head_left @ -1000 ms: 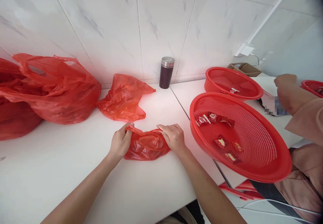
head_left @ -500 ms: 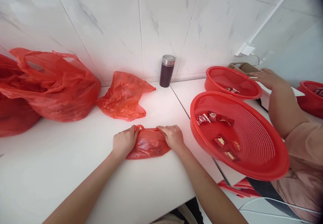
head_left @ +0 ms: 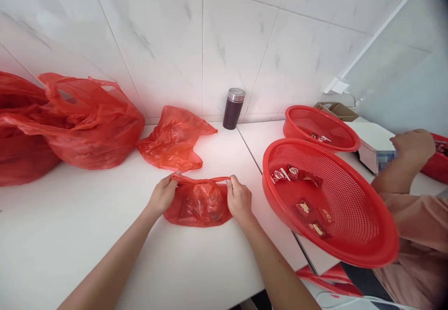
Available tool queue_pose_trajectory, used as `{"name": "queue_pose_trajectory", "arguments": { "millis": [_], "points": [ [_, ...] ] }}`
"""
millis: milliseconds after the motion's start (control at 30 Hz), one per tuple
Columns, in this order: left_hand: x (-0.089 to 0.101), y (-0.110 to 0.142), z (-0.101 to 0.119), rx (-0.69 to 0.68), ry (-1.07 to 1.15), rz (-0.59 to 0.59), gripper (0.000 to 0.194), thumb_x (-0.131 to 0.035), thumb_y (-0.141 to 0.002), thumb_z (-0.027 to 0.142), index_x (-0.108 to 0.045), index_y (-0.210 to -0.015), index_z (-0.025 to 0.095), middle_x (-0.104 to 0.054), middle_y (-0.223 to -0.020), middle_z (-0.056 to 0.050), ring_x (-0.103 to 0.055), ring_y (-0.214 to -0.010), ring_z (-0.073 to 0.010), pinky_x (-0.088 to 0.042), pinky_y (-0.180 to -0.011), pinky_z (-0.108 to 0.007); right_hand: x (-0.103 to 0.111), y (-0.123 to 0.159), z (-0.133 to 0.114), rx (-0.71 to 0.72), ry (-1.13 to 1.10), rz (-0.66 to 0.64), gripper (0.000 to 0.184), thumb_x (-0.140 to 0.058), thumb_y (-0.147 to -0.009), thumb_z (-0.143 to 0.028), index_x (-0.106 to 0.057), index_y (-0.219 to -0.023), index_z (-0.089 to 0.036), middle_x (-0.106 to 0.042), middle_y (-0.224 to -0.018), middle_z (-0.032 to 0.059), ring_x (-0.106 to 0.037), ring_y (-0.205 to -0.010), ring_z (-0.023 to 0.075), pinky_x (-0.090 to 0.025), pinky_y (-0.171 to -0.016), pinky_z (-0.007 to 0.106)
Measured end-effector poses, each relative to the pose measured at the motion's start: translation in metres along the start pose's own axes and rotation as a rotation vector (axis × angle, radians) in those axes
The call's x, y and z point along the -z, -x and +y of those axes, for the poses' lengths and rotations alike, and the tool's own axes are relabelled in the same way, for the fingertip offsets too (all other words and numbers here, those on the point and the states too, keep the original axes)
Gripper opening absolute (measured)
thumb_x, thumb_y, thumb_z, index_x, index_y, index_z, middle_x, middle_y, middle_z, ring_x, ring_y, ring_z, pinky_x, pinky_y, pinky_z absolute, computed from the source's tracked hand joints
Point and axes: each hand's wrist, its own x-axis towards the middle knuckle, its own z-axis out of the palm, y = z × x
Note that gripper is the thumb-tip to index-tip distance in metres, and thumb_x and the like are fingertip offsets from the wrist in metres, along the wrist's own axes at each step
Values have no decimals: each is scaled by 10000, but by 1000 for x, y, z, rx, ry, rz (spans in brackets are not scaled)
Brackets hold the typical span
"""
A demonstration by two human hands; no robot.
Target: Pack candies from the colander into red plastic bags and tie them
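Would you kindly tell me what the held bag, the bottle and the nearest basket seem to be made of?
Bag: thin, glossy plastic, creased and partly see-through. Bottle: lid probably metal, silvery and shiny; dark body smooth, material unclear. Basket: likely moulded plastic, smooth, evenly perforated.

High on the wearer's head sits the single camera, facing forward and down over the white tabletop (head_left: 196,263) towards the tiled wall (head_left: 241,35), close in, left hand (head_left: 163,196) and right hand (head_left: 240,198) just below mid-height
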Motion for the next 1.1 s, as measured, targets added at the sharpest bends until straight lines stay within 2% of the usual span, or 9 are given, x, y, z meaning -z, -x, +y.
{"name": "queue_pose_trajectory", "arguments": {
  "millis": [100,300,600,667,767,833,933,1033,1100],
  "points": [
    [8,4,-2,134,322,36,253,-432,-872,381,-595,-827,193,-708,-793,-55,-695,-724,-242,-550,-686,-353,2,-3,2,-106,-134,36,339,-291,-995,-381,-482,-758,-232,-615,-612,-9,-544,-541,163,-325,-539,251],
    [28,18,-8,338,817,174,144,-394,-902,153,-502,-819,199,-666,-701,-33,-710,-676,-186,-585,-741,-356,4,-8,9,-225,-391,25,349,-277,-991,-409,-452,-745,-233,-708,-735,-3,-640,-564,146,-424,-522,234],
    [19,24,-9,394,1012,270,224,-352,-928,134,-457,-754,228,-612,-594,9,-667,-590,-137,-578,-700,-288,4,-4,9,-280,-542,32,345,-353,-961,-444,-518,-751,-226,-705,-776,16,-643,-616,163,-431,-545,247],
    [21,29,-9,367,962,247,217,-382,-922,153,-508,-760,223,-643,-626,-6,-679,-621,-146,-577,-693,-283,4,-3,10,-276,-568,40,360,-339,-965,-468,-514,-764,-225,-695,-775,26,-637,-620,167,-437,-553,253],
    [46,44,-9,336,836,133,91,-679,-765,173,-662,-850,203,-730,-780,-64,-708,-707,-216,-568,-613,-280,3,-3,11,-256,-602,47,381,-311,-973,-505,-503,-798,-226,-669,-746,31,-622,-606,170,-443,-555,262],
    [70,56,-3,291,634,22,422,-840,-557,120,-732,-954,219,-751,-965,-108,-715,-812,-284,-557,-580,-279,3,-2,9,-230,-621,32,382,-317,-972,-518,-517,-833,-224,-654,-734,30,-616,-616,171,-444,-563,264],
    [86,71,21,27,124,25,673,-877,-544,240,-691,-1181,352,-647,-1304,-65,-617,-1148,-328,-562,-751,-288,5,0,3,-191,-658,-1,362,-345,-970,-518,-552,-943,-222,-651,-764,25,-615,-661,169,-453,-595,263],
    [54,73,51,-302,-181,97,674,-777,-689,340,-572,-1330,392,-536,-1446,-17,-481,-1318,-308,-434,-1042,-390,10,4,-3,-154,-721,-24,351,-365,-970,-501,-552,-1049,-214,-660,-821,38,-621,-715,171,-475,-646,270],
    [18,70,62,-432,-361,-10,595,-752,-694,304,-625,-1272,363,-576,-1406,-24,-477,-1315,-310,-339,-1119,-437,15,7,-3,-135,-750,-31,346,-375,-970,-477,-550,-1100,-209,-669,-854,53,-630,-753,180,-487,-683,283]
  ]
}}
